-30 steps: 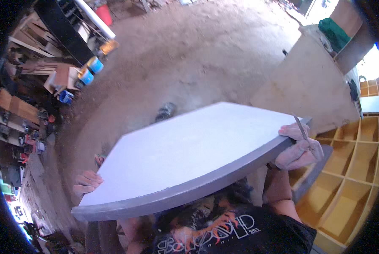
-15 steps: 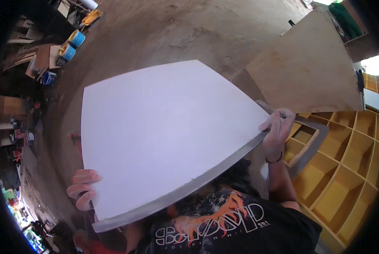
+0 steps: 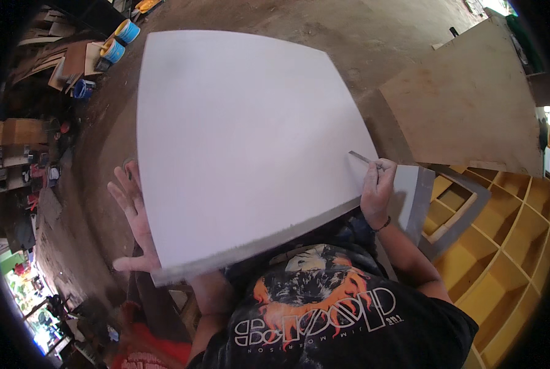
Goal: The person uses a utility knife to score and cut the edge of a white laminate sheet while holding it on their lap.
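Room above the white panel [image 3: 244, 141]; tan board [image 3: 465, 104] and yellow shelving [image 3: 491, 288] obstruct the right

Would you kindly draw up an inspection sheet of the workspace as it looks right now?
Surface: brown floor, dusty-looking.
Job's things: large white panel with a grey edge strip along its near side; thin tool at its right side, contact unclear.
Clutter: two blue-and-yellow buckets and wood pieces at upper left.
Hands: left hand spread open at the panel's left edge; right hand closed on the tool.
Cables: nothing seen.
Surroundings: yellow compartmented unit at lower right; large wooden board above it.
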Available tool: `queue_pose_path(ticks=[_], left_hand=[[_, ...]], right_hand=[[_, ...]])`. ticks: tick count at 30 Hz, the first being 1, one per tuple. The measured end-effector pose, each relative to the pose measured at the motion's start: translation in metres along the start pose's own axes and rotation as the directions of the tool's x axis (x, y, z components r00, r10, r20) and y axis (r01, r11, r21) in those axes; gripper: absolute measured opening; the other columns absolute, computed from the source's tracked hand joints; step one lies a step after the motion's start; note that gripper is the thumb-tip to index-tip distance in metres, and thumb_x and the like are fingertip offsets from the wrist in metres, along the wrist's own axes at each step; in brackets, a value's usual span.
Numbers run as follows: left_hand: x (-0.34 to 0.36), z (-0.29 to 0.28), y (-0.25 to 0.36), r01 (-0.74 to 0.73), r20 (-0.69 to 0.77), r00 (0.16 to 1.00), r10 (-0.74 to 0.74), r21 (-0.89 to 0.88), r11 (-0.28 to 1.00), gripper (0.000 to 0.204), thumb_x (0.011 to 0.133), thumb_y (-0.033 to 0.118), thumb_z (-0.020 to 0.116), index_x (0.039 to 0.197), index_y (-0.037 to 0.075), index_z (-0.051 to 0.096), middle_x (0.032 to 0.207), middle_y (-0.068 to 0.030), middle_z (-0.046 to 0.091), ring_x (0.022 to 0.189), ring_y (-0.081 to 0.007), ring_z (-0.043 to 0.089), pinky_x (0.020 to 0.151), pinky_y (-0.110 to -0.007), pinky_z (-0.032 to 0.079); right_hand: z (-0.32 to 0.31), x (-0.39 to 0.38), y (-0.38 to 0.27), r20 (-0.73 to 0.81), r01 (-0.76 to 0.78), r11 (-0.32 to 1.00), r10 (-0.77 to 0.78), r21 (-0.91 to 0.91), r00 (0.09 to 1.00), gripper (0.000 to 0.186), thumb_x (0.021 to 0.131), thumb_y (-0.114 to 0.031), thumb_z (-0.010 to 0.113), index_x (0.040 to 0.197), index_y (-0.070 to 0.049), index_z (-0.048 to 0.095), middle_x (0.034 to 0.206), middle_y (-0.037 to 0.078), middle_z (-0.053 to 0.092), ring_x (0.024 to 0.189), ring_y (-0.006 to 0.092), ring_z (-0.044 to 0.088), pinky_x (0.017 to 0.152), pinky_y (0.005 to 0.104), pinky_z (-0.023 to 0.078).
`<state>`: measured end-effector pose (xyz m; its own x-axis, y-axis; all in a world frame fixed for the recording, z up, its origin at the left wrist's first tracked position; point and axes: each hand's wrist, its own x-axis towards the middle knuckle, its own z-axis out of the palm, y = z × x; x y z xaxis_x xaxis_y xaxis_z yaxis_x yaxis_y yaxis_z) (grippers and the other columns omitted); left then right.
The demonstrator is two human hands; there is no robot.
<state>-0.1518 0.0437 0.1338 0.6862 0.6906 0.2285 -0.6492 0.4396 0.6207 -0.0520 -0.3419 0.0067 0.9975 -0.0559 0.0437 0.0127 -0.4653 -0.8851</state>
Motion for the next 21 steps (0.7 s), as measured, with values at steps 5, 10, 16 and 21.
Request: queue_pose_path(ticks=[5,10,16,21], left_hand=[[0.023,-0.019,0.027,0.338,0.050,0.935,-0.352,-0.430,0.837,0.126,0.100,0.079,0.062,0.179,0.007,-0.005,0.185,-0.0274,0.001,0.171,-0.0435,0.010,0.137,-0.063,0.018],[0.080,-0.066,-0.012,0.407,-0.108,0.844,-0.526,0.767,0.497,0.082,0.099,0.018,0.075,0.172,0.004,0.040,0.153,-0.0196,0.066,0.137,-0.0235,0.064,0.120,-0.041,0.048],[0.104,-0.076,-0.006,0.595,-0.126,0.602,-0.789,0.729,0.338,0.074,0.098,0.011,0.076,0.163,-0.008,0.045,0.133,-0.0160,0.073,0.127,-0.0218,0.067,0.113,-0.036,0.051],[0.130,-0.112,-0.009,0.359,-0.091,0.424,-0.901,0.930,0.075,0.070,0.101,0.031,0.075,0.155,-0.008,0.053,0.128,-0.0147,0.074,0.122,-0.0239,0.069,0.108,-0.039,0.052]], right_hand=[[0.008,0.011,0.000,-0.022,0.093,0.987,-0.096,-0.128,0.995,0.015,0.116,-0.012,0.056,0.126,0.000,0.051,0.102,0.018,0.068,0.092,0.0343,0.071,0.083,0.0454,0.056],[0.023,0.004,-0.011,-0.028,0.229,0.936,-0.245,-0.266,0.969,0.015,0.113,-0.009,0.060,0.126,-0.002,0.055,0.101,0.027,0.073,0.090,0.0502,0.075,0.076,0.0559,0.058],[0.016,-0.002,-0.011,-0.092,0.186,0.942,-0.219,-0.280,0.971,0.015,0.112,-0.009,0.062,0.125,-0.003,0.056,0.095,0.025,0.073,0.085,0.0473,0.075,0.072,0.0538,0.058],[0.009,-0.002,-0.020,-0.045,0.248,0.921,-0.273,-0.300,0.961,0.016,0.111,-0.010,0.064,0.124,-0.004,0.057,0.091,0.024,0.073,0.082,0.0471,0.075,0.069,0.0547,0.057]])
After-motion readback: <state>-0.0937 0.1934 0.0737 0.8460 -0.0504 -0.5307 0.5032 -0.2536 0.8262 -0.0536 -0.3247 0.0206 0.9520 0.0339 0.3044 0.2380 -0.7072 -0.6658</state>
